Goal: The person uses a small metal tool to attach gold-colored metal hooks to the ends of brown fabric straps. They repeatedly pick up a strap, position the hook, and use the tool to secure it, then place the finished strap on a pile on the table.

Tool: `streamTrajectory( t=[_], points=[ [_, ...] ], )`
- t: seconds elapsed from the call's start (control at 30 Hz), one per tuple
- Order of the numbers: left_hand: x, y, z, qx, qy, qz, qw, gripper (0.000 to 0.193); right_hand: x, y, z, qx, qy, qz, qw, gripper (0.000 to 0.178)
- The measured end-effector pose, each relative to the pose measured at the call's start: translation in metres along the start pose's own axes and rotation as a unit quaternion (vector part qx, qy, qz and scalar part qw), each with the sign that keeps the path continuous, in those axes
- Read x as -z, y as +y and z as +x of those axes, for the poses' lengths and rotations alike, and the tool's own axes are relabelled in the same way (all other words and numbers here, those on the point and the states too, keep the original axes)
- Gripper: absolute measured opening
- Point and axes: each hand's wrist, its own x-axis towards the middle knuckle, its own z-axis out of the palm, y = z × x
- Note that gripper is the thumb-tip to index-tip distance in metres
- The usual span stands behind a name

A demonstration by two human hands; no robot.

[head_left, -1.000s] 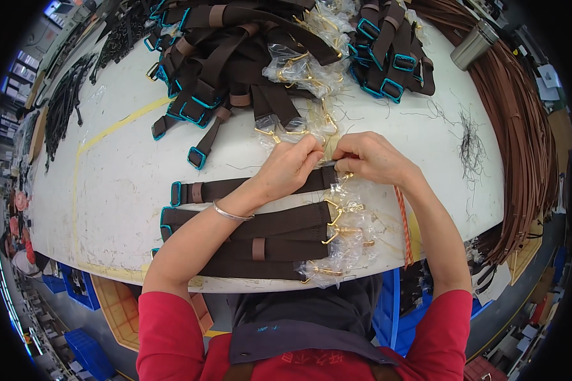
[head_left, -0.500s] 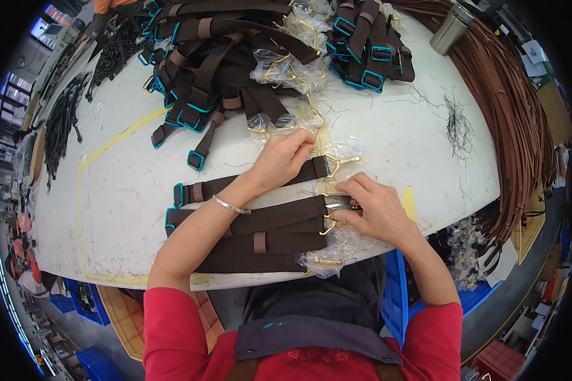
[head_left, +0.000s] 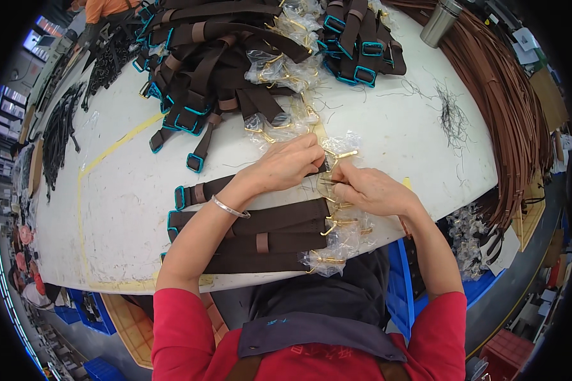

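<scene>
- Left hand (head_left: 285, 166) lies palm-down, fingers curled, pressing the end of the top brown strap (head_left: 216, 188).
- Right hand (head_left: 370, 189), fingers pinched shut on a gold buckle (head_left: 340, 154) in clear wrap.
- 4 straps lie stacked at the worktop (head_left: 127, 209) near edge; bare room to the left.

White worktable (head_left: 388, 127), blue crates (head_left: 82, 311) below, grey floor (head_left: 521, 298)

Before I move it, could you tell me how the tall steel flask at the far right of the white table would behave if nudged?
The tall steel flask stands upright and narrow, so a push near its top would probably tip it. Being round, it would likely roll afterwards, perhaps toward the bundle of brown cords beside it. Its smooth metal may be slippery.
</scene>
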Motion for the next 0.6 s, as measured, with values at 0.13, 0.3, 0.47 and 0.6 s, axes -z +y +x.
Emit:
streamTrajectory(
  t=[0.13,0.3,0.47,0.6],
  points=[
    [-0.012,-0.004,-0.001,-0.062,0.064,0.075,0.993,0.011,0.002,0.007,-0.006,0.061,0.011,-0.03,0.998,0.024],
    [-0.014,-0.001,0.0,-0.064,0.061,0.088,0.992,0.014,-0.016,0.005,-0.012,0.045,0.172,-0.116,0.977,0.023],
    [-0.015,0.003,0.002,0.032,0.074,-0.109,0.991,0.012,-0.025,0.008,-0.008,0.045,0.212,-0.08,0.973,0.022],
    [-0.012,0.003,0.004,0.075,0.062,-0.184,0.978,0.013,-0.028,0.003,-0.005,0.033,0.243,-0.112,0.963,0.02]
  ],
)
